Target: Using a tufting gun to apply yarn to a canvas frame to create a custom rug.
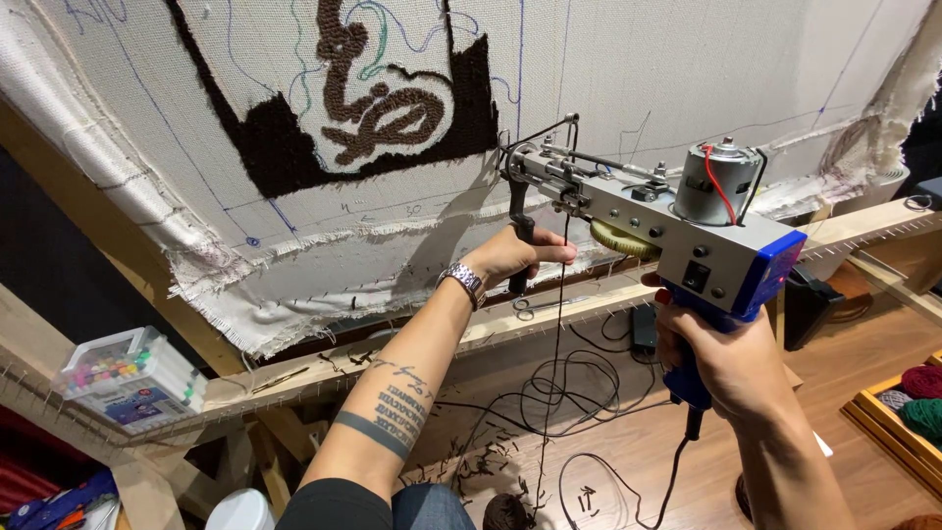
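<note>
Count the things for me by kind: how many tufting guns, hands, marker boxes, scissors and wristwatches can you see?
Tufting gun: 1
Hands: 2, the left hand on the gun's front grip and the right hand on its blue rear handle
Box of markers: 1
Scissors: 1
Wristwatch: 1
Total: 6

This is a rug-tufting workshop. A pale backing cloth (628, 79) is stretched over a wooden frame (549, 319) edged with rows of tacks, and bears a partly tufted brown design (373, 108) with drawn guide lines. A tufting gun (648, 211) is held up to it. Yarn balls (922, 402) fill a wooden tray, a marker box (128, 378) sits nearby, and cables and yarn scraps litter the wood floor (608, 461).
</note>
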